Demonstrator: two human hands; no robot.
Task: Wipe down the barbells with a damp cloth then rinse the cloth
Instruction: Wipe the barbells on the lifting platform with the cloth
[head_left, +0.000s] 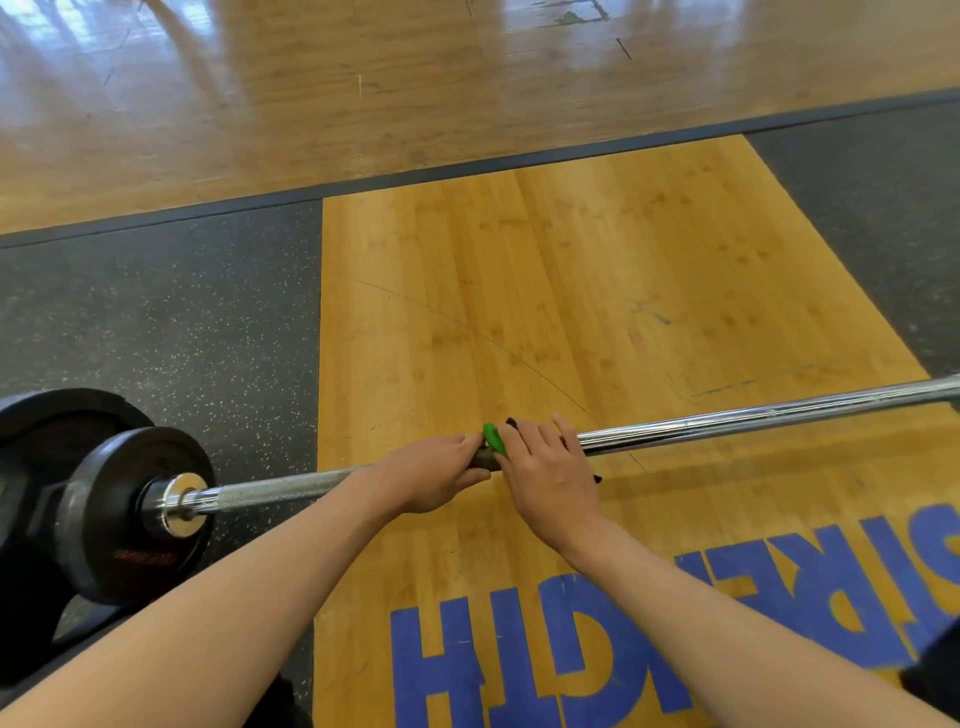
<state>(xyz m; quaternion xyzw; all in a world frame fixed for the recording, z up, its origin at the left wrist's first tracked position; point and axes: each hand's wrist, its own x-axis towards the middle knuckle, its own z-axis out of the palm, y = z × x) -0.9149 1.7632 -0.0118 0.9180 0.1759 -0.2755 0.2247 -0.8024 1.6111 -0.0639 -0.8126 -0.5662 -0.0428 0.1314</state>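
Note:
A steel barbell (753, 418) lies across the wooden platform, running from black weight plates (119, 514) at the left to the right edge. My left hand (434, 475) grips the knurled shaft near its middle. Right beside it, my right hand (550, 467) lies over the bar and holds a dark cloth (511, 423) around it; small black corners of the cloth stick out above and below the hand. A bright green patch (492, 438) shows between my two hands.
The platform (571, 286) is yellow wood with blue lettering near me. Black speckled rubber mats (182, 312) flank it left and right. A glossy wood floor (363, 78) stretches beyond a dark border strip.

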